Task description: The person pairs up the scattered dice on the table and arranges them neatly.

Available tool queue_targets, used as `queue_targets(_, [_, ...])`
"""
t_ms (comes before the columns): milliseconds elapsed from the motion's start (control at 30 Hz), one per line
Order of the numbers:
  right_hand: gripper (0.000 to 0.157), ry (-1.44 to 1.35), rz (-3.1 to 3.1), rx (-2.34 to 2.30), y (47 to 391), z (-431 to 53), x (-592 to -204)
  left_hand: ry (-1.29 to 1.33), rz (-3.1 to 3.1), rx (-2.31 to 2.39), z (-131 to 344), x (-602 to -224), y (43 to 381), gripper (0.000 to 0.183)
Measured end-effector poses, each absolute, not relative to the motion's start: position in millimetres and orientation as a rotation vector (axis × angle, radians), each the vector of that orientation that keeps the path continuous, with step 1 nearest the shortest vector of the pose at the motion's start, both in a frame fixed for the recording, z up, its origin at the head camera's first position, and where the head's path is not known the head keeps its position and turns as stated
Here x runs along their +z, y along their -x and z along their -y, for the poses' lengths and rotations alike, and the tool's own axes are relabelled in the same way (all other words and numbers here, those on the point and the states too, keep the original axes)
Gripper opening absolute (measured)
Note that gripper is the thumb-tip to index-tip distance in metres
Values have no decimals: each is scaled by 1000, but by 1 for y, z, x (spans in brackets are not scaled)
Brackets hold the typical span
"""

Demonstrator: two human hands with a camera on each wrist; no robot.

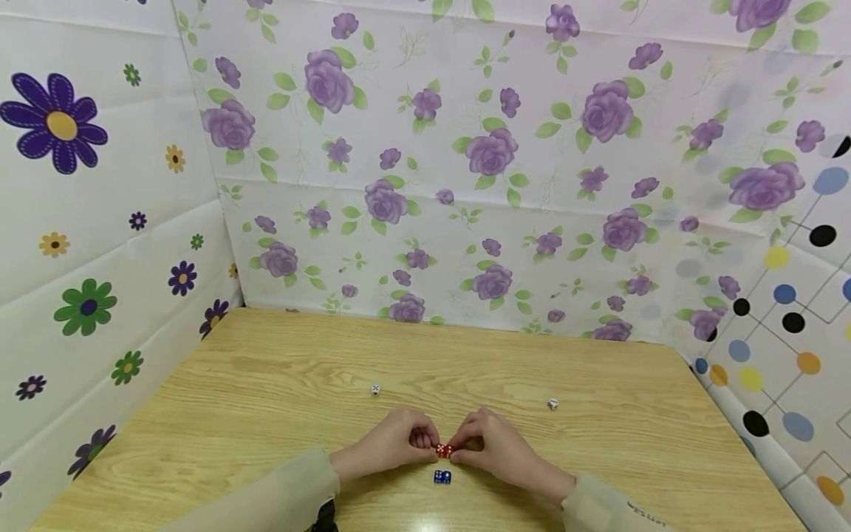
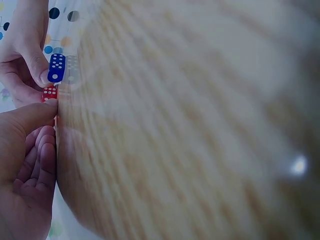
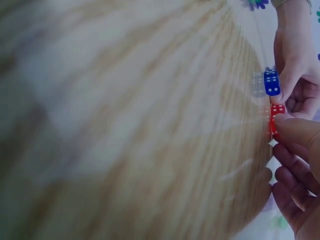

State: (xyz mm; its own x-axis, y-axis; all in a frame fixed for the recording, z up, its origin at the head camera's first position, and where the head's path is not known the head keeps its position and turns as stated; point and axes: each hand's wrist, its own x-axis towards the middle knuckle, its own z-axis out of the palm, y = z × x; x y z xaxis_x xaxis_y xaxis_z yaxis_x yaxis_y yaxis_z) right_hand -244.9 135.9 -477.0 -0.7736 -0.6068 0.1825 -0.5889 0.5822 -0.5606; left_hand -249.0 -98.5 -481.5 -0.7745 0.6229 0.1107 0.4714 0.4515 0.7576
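Observation:
Two red dice with white pips stand side by side on the wooden table, near its front middle. My left hand (image 1: pixel 397 442) pinches the left red die (image 1: pixel 441 450) between thumb and fingers. From the other side, my right hand (image 1: pixel 493 445) pinches the right red die (image 1: pixel 450 449). Just in front of them, nearer my body, a pair of blue dice (image 1: pixel 442 477) sits close together, apart from both hands. Both wrist views show the blue dice (image 2: pixel 56 68) beside the red dice (image 3: pixel 276 112), with fingertips covering part of the red ones.
Farther back on the wooden table (image 1: pixel 299 369) lie two white dice: one white die (image 1: pixel 375 389) left of centre, another white die (image 1: pixel 553 403) to the right. Behind the table hangs a rose-patterned cloth (image 1: pixel 425 214), with patterned cloths along both sides.

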Motion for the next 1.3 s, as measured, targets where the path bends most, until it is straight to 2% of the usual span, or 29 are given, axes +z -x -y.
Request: queue_targets(1300, [9, 1055, -2763, -977, 245, -137, -478, -971, -2520, 1214, 99, -483, 250, 13])
